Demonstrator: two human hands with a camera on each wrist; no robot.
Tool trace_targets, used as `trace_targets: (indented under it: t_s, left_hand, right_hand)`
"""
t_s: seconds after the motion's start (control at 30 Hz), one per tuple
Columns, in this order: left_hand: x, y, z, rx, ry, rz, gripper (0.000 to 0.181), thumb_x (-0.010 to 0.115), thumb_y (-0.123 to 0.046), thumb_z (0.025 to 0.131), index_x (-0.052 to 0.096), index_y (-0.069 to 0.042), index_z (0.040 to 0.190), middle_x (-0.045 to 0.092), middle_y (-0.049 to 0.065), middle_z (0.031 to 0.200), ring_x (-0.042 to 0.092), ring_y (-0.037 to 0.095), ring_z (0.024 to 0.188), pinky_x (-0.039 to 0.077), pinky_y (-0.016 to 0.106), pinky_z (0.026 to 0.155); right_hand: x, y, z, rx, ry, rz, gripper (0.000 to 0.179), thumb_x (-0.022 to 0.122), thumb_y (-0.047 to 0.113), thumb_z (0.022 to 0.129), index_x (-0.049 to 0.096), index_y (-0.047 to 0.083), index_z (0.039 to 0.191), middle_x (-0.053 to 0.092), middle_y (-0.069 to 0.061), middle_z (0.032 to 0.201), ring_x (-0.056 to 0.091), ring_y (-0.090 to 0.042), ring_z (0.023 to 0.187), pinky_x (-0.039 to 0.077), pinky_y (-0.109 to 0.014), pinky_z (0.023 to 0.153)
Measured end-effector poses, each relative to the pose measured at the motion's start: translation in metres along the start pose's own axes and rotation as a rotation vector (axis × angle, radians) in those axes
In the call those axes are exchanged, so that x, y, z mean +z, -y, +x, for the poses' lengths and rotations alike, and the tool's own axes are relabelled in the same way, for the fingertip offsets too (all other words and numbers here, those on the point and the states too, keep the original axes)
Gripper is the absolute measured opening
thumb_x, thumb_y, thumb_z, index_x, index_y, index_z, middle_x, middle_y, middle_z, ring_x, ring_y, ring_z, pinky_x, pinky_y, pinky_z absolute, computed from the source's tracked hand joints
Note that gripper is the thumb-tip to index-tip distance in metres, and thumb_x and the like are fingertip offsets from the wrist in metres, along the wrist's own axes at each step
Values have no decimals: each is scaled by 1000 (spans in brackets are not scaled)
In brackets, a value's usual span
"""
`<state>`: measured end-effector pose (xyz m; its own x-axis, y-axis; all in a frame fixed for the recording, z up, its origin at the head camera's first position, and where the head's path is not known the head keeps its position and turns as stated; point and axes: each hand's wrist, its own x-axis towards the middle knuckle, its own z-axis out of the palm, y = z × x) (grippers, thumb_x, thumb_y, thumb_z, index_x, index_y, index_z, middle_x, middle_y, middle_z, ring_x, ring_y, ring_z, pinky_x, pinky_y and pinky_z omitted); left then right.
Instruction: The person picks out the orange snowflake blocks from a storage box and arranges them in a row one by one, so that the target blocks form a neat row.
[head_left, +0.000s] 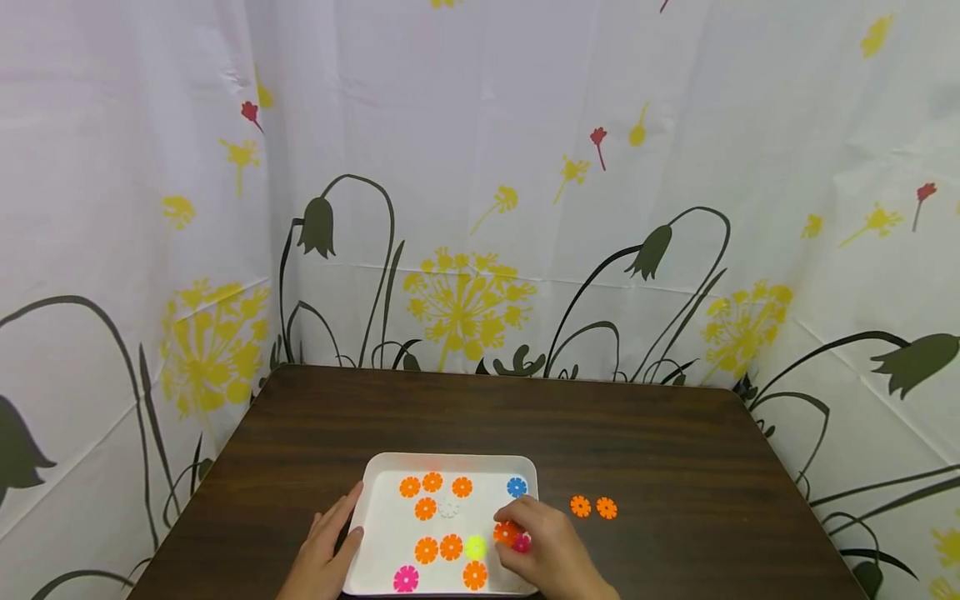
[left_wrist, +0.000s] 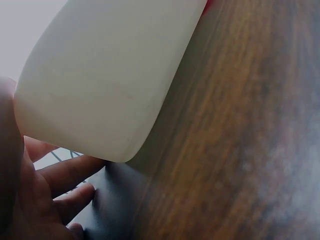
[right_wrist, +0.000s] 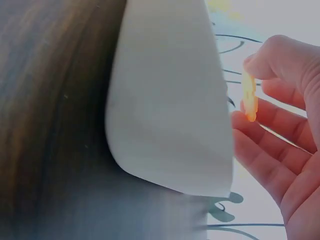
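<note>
A white tray (head_left: 468,467) holds several flat notched discs: mostly orange (head_left: 426,550), plus a blue disc (head_left: 516,486), a yellow disc (head_left: 476,547), a white disc (head_left: 448,507) and a pink disc (head_left: 406,578). Over the tray's right part, my right hand (head_left: 552,546) pinches an orange disc (head_left: 506,533) between thumb and fingertips; the right wrist view shows this disc (right_wrist: 249,97) edge-on. Another pink disc (head_left: 522,542) shows partly beside those fingers. My left hand (head_left: 324,546) touches the tray's left side, its fingers extended along the wall.
Two orange discs (head_left: 593,507) lie side by side on the dark wooden table (head_left: 675,450), right of the tray. A white curtain (head_left: 480,125) with printed flowers hangs behind the table and along both sides.
</note>
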<state>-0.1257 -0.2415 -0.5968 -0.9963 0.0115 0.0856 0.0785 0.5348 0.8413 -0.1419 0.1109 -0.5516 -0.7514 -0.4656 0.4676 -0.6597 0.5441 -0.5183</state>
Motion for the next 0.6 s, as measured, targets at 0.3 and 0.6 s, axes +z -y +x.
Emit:
trace_targets:
  t_s: [0.3,0.6]
  left_hand:
    - [0,0,1,3,-3,-11,61,63,-13,104,44,-12,162,46,30,160,35,60,148,11,82,120]
    - [0,1,1,2,4,-31,61,63,-14,104,44,-12,162,45,31,160,35,60,149,10,82,120]
  right_hand:
    - [-11,-2,1,29,-74,-30,32,92,7,78,75,15,104,70,9,95,64,-3,81,64,-23,75]
    - [-26,-8,-1,92,-76,-90,35,91,5,79,75,16,108,73,6,103,68,-5,86,65,-26,78]
